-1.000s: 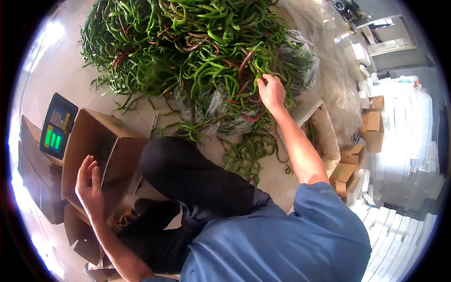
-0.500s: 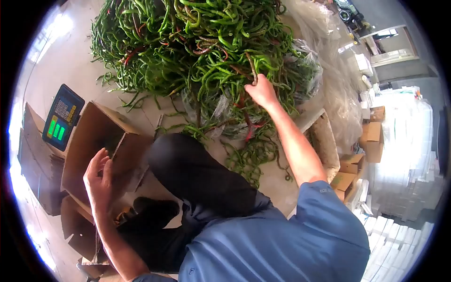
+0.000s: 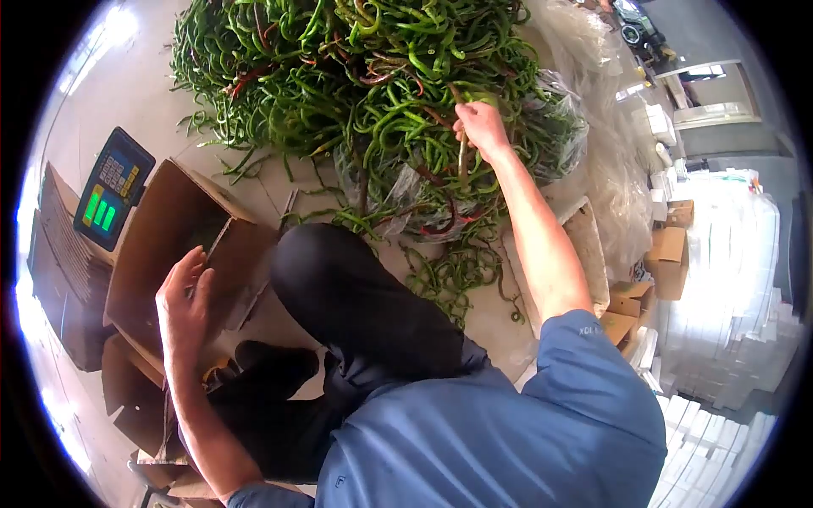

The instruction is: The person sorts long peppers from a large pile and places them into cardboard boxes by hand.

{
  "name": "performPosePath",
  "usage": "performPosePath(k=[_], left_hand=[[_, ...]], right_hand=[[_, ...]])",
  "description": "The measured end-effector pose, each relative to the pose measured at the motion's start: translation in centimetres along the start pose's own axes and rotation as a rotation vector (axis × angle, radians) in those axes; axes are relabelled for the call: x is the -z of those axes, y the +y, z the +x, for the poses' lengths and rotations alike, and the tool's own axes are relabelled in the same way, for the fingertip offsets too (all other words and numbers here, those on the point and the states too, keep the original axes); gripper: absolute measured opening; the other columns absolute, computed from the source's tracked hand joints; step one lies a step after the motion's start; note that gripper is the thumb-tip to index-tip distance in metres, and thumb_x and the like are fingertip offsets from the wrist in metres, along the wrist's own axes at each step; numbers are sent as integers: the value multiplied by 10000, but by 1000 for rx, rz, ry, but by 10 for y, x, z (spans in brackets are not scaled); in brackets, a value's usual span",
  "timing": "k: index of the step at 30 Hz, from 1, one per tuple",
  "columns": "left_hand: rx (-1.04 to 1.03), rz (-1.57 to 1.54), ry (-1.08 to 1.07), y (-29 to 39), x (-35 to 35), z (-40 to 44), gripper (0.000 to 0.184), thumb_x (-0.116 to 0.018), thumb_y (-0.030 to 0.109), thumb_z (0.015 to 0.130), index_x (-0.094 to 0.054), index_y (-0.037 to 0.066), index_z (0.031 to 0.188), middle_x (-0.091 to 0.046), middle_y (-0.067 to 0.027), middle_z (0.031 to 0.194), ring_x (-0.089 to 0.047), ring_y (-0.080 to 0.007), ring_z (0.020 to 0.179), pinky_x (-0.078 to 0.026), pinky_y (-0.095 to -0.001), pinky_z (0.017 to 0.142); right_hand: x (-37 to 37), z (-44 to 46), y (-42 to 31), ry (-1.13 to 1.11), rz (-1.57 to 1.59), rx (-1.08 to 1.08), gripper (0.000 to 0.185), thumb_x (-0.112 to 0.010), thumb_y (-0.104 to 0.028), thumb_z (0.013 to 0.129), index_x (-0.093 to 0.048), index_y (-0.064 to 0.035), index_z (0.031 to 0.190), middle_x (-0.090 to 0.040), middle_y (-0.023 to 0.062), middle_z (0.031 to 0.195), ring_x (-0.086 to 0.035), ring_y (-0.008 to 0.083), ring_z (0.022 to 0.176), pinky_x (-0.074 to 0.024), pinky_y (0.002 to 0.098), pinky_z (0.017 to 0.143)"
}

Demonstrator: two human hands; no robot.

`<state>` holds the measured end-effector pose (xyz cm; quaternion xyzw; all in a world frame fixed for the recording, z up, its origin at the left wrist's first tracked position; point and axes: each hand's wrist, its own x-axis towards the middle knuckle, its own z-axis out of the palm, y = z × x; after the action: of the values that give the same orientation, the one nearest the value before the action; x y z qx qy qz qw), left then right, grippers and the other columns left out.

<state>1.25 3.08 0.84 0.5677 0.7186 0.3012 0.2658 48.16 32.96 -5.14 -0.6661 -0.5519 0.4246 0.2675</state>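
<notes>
A big heap of long green chili peppers point(image 3: 313, 93), with some red and brown ones among them, spreads across the floor in front of me. At its near side my right hand point(image 3: 483, 127) is closed around a long brownish chili pepper point(image 3: 463, 161), whose ends stick out above and below the fist. My left hand point(image 3: 185, 288) is raised at the opening of a cardboard box point(image 3: 148, 245), fingers apart and curved, with nothing visible in it. Something dark green lies partly hidden inside that box.
A scale display point(image 3: 114, 188) with lit green digits stands behind the box. Clear plastic sheeting point(image 3: 614, 169) lies right of the heap, beside a pale foam box point(image 3: 584, 250). Loose peppers point(image 3: 457, 271) lie by my knee point(image 3: 318, 262). Cardboard boxes point(image 3: 669, 254) and white stacks point(image 3: 720, 271) stand farther right.
My right hand has shifted slightly up over the heap, and more of the brownish pepper shows below it. My left hand has moved slightly right beside the box. The view has tilted a little.
</notes>
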Motion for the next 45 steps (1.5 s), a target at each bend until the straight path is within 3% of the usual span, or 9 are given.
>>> performPosePath(k=[8,21,25,29,31,33,36,38,45], left_hand=[[6,-13,46,5,9,-1,343,-670,95,934,-633,32,1269,-708,-154,1134,-690,-253,1009,-540,-355,899],[-83,-63,171,34,5,-9,262,-655,45,925,-680,13,1184,-716,-139,1104,-684,-237,1006,-519,-335,918],[-283,-114,160,90,-12,-22,231,-664,-23,860,-707,1,1086,-722,-160,1064,-703,-280,991,-540,-358,893],[-344,-470,-37,132,-40,-30,231,-711,-15,852,-712,15,1080,-716,-153,1081,-701,-255,996,-558,-336,863],[46,-894,-291,148,-53,-35,244,-632,0,950,-649,-51,1188,-695,-134,1156,-660,-186,1058,-550,-320,924],[139,-1143,-317,156,-71,-35,316,-666,56,957,-610,-52,1249,-684,-141,1176,-657,-191,1075,-562,-336,925],[195,-1318,-296,160,-86,-37,369,-695,113,950,-596,-35,1273,-684,-136,1172,-660,-201,1068,-574,-359,911],[270,-1421,-293,161,-87,-38,349,-711,160,942,-620,-23,1225,-691,-124,1135,-679,-207,1003,-586,-377,872],[364,-1690,-365,142,-92,-44,228,-650,170,984,-648,-5,1131,-716,-126,1034,-699,-192,862,-580,-359,842]], right_hand=[[24,-14,-10,-199,611,-14,153,-564,-186,1010,-597,-40,1041,-695,95,882,-685,196,738,-483,260,531],[40,-112,-23,-543,997,38,246,-601,-191,993,-650,22,1107,-693,147,895,-623,259,734,-513,338,682],[22,-141,-55,-639,850,160,192,-630,-156,976,-643,6,1079,-694,120,893,-648,222,743,-532,328,686],[9,-167,-90,-714,562,240,185,-643,-146,972,-613,-19,1103,-696,107,898,-664,175,758,-519,274,651],[-1,-187,-106,-675,451,291,190,-673,-139,959,-618,-15,1093,-699,86,905,-655,142,746,-511,257,635],[-11,-214,-120,-552,161,360,178,-694,-148,955,-637,-7,1048,-701,46,910,-643,113,756,-525,265,660],[-31,-244,-138,-365,-331,944,166,-733,-105,873,-656,-5,981,-703,95,834,-686,224,705,-552,327,624],[-41,-259,-142,-254,-464,1151,197,-749,-101,822,-662,-21,979,-681,111,803,-679,274,703,-542,355,582],[-46,-299,-161,-165,-830,1245,256,-735,-126,771,-660,9,975,-648,89,829,-644,221,722,-508,329,574]])
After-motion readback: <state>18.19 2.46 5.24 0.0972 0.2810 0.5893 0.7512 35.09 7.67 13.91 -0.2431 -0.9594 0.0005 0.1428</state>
